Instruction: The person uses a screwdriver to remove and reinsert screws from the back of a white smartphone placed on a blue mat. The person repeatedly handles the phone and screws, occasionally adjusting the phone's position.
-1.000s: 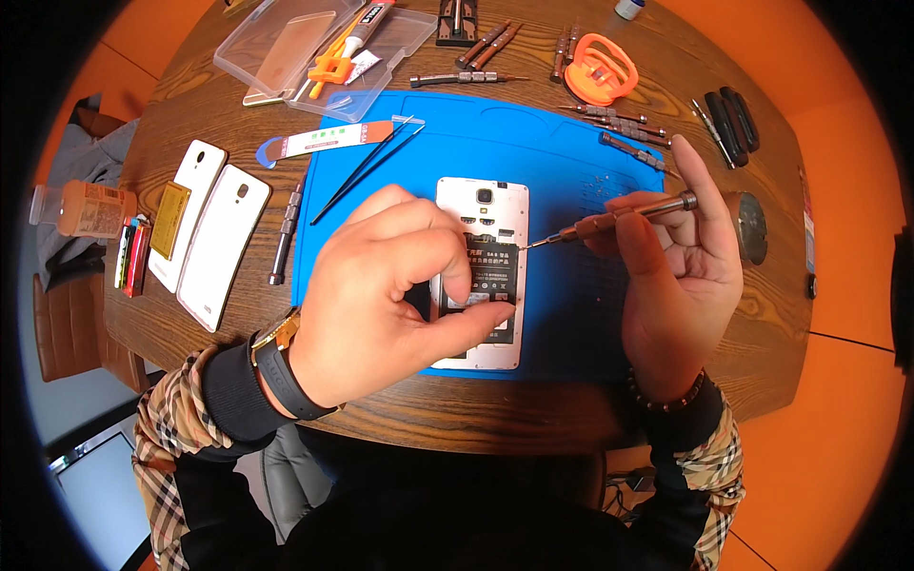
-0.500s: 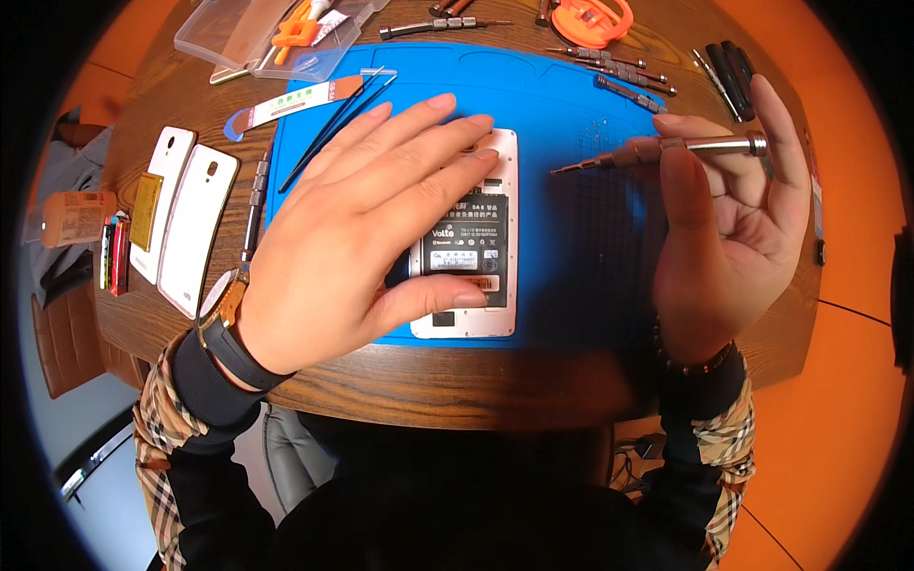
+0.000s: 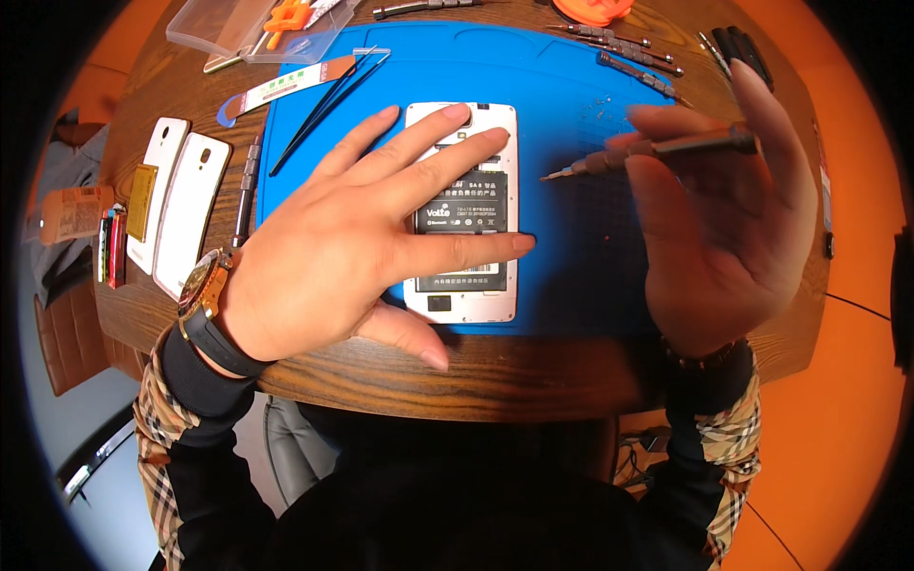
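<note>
A white phone (image 3: pixel 476 306) with its back off lies upright on a blue mat (image 3: pixel 552 86), its black battery (image 3: pixel 466 202) exposed. My left hand (image 3: pixel 333 233) is laid over the phone's left side, fingers spread; the thumb points off past its lower edge. Parts of the phone are hidden under those fingers. To the right, my right hand (image 3: pixel 728 228) grips a slim metal screwdriver (image 3: pixel 690 146) near level, slightly blurred. The screwdriver's tip points left, apart from the phone's right edge.
Black tweezers (image 3: pixel 324 116) and a printed strip (image 3: pixel 286 88) lie at the mat's upper left. Further left are white phone covers (image 3: pixel 198 219) and another screwdriver (image 3: pixel 249 186). A clear box (image 3: pixel 214 29), several screwdrivers (image 3: pixel 619 43) and an orange suction cup (image 3: pixel 595 9) stand along the far side.
My left fingers have spread wider and the thumb has moved off the phone's face. The phone and mat sit slightly higher in view. The screwdriver's tip has shifted a little left.
</note>
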Demonstrator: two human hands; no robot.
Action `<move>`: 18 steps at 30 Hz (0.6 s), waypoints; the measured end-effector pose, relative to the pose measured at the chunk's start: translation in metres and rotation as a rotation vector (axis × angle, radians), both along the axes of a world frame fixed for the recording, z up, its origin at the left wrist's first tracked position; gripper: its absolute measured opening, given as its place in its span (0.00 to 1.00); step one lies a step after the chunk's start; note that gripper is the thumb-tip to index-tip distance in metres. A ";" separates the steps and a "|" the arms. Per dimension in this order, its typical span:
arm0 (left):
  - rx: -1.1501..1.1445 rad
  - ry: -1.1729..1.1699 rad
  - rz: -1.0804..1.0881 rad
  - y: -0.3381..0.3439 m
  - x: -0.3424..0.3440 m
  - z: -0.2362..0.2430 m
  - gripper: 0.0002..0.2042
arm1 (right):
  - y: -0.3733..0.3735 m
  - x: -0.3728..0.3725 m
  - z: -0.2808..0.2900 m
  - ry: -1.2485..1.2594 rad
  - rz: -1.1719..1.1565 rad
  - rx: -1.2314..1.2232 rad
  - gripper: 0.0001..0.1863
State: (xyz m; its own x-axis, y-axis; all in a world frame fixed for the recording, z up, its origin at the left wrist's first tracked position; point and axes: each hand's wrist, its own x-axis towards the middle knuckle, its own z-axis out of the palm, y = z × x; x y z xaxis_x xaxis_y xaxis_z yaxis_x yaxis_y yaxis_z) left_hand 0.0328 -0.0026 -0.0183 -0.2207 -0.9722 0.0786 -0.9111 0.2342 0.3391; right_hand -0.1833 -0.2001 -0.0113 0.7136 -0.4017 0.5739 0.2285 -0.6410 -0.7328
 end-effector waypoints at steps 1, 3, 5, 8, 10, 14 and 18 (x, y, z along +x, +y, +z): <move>-0.002 0.008 0.005 0.000 0.000 -0.001 0.45 | 0.003 -0.003 0.004 0.061 0.007 -0.008 0.37; -0.006 0.022 0.015 0.000 -0.002 -0.003 0.44 | 0.004 -0.005 0.007 0.112 0.053 -0.020 0.38; -0.019 0.020 0.014 0.000 -0.002 -0.004 0.44 | 0.004 -0.001 0.000 0.130 0.055 -0.062 0.39; -0.030 0.020 0.010 0.000 0.000 -0.005 0.43 | -0.002 0.010 -0.018 0.019 0.117 -0.146 0.41; -0.034 0.024 0.005 0.000 0.001 -0.006 0.43 | -0.006 0.010 -0.023 -0.001 0.187 -0.162 0.41; -0.045 0.026 0.000 0.000 0.002 -0.007 0.43 | -0.008 0.006 -0.020 0.025 0.213 -0.183 0.40; -0.050 -0.006 0.002 -0.001 0.002 -0.006 0.43 | -0.007 0.008 -0.017 0.035 0.215 -0.190 0.40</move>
State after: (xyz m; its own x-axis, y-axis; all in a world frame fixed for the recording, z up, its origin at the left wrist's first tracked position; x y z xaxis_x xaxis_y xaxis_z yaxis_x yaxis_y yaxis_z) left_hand 0.0349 -0.0034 -0.0245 -0.2193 -0.9676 0.1255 -0.9134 0.2488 0.3221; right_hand -0.1748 -0.2073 -0.0287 0.7915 -0.1267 0.5979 0.3508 -0.7070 -0.6141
